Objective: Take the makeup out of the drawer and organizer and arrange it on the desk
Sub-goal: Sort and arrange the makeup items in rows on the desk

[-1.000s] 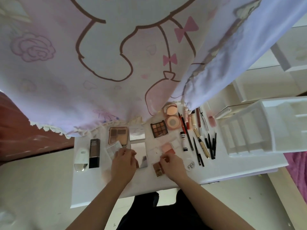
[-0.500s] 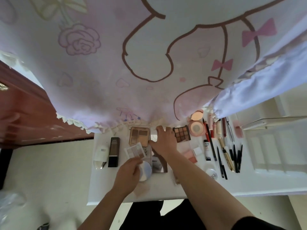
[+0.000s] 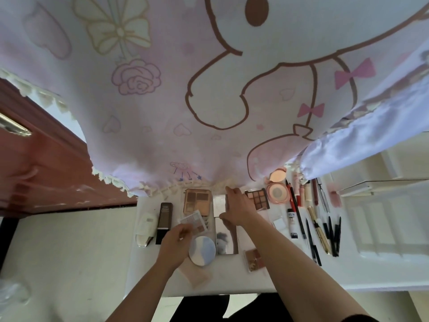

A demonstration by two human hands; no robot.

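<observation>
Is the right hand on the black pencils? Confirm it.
No, the right hand lies on the silver palette, apart from the black pencils farther right.

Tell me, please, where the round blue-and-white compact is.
Head view: the compact lies centre front on the desk, beside the left hand, just left of the mirror.

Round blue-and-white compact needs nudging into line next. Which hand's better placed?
Left. The left hand is right beside the round compact; the right hand reaches farther back and rests on the silver mirrored palette, so it is occupied.
</observation>
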